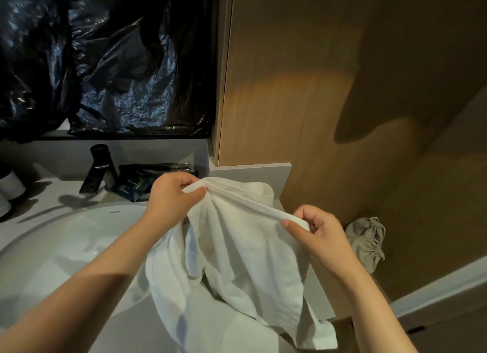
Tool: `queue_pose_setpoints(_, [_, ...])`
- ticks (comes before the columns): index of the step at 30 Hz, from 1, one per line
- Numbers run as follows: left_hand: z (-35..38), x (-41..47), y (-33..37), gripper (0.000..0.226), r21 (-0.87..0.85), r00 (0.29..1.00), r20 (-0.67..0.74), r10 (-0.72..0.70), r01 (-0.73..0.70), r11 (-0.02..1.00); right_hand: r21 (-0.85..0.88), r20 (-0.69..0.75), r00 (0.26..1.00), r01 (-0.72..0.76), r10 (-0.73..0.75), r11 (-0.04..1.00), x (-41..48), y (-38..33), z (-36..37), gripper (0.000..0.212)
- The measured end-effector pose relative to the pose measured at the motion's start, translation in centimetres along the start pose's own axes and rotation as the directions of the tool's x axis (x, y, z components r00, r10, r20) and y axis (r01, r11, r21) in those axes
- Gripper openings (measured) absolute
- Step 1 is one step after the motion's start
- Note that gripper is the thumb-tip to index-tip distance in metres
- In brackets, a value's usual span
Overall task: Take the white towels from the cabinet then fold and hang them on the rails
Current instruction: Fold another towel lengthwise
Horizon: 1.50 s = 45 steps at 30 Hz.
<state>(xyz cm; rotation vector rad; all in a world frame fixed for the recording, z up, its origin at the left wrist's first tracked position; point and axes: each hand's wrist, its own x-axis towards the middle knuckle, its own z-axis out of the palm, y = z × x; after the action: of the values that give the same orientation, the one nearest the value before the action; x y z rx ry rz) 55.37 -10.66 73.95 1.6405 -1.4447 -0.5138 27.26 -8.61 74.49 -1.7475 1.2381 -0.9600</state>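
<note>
A white towel (245,255) hangs crumpled between my two hands, in front of the vanity counter. My left hand (171,197) pinches one end of its top hem, up near the counter's back. The other end of that hem is pinched by my right hand (319,234), lower and to the right. The hem stretches taut between them while the rest droops in loose folds over the counter edge. No cabinet opening or towel rail is in view.
A white sink basin (58,250) lies at the left with a dark faucet (98,168) behind it. Dark packets (131,184) rest on the counter. Black plastic sheeting (105,62) covers the mirror area. A wooden wall panel (316,76) stands right, with a grey drawstring bag (366,242) hanging below.
</note>
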Motion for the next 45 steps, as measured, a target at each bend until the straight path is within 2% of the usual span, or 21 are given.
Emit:
queue_pose_setpoints(5, [0.0, 0.7, -0.6, 0.005, 0.032, 1.0, -0.007, -0.015, 0.015, 0.999, -0.111, -0.14, 0.99, -0.016, 0.0, 0.994, 0.0, 1.1, -0.8, 0.019])
queue_pose_setpoints(13, [0.0, 1.1, -0.5, 0.007, 0.073, 0.999, 0.025, -0.034, 0.032, 0.997, -0.016, -0.398, 0.917, -0.046, 0.035, 0.999, 0.0, 1.0, -2.1, 0.007])
queue_pose_setpoints(27, [0.0, 1.0, 1.0, 0.007, 0.083, 0.993, 0.066, -0.094, 0.089, 0.993, 0.021, -0.464, 0.886, 0.034, -0.021, 0.999, -0.2, 0.3, -1.6, 0.015])
queue_pose_setpoints(30, [0.1, 0.5, 1.9, 0.002, -0.054, 0.986, 0.071, -0.148, 0.151, 0.987, 0.101, -0.479, 0.878, 0.055, 0.0, 0.993, -0.3, -0.6, -1.3, 0.014])
queue_pose_setpoints(33, [0.3, -0.4, 2.8, 0.004, -0.23, 0.967, 0.086, -0.239, 0.252, 0.94, 0.198, -0.473, 0.879, 0.046, 0.054, 0.979, -0.3, -1.3, -0.9, 0.011])
queue_pose_setpoints(37, [0.4, -1.4, 3.6, 0.014, -0.453, 0.908, 0.289, -0.302, 0.408, 0.793, 0.351, -0.409, 0.902, 0.011, 0.142, 0.936, -0.1, -2.0, 0.0, 0.012])
queue_pose_setpoints(39, [0.4, -1.5, 3.7, 0.014, -0.508, 0.898, 0.315, -0.307, 0.433, 0.745, 0.385, -0.342, 0.927, -0.011, 0.154, 0.923, 0.0, -2.3, 0.4, 0.013])
queue_pose_setpoints(45, [-0.1, -2.4, 4.2, 0.012, -0.671, 0.908, 0.251, -0.334, 0.412, 0.616, 0.448, -0.141, 0.985, -0.028, 0.102, 0.893, 0.1, -3.3, 0.6, 0.025])
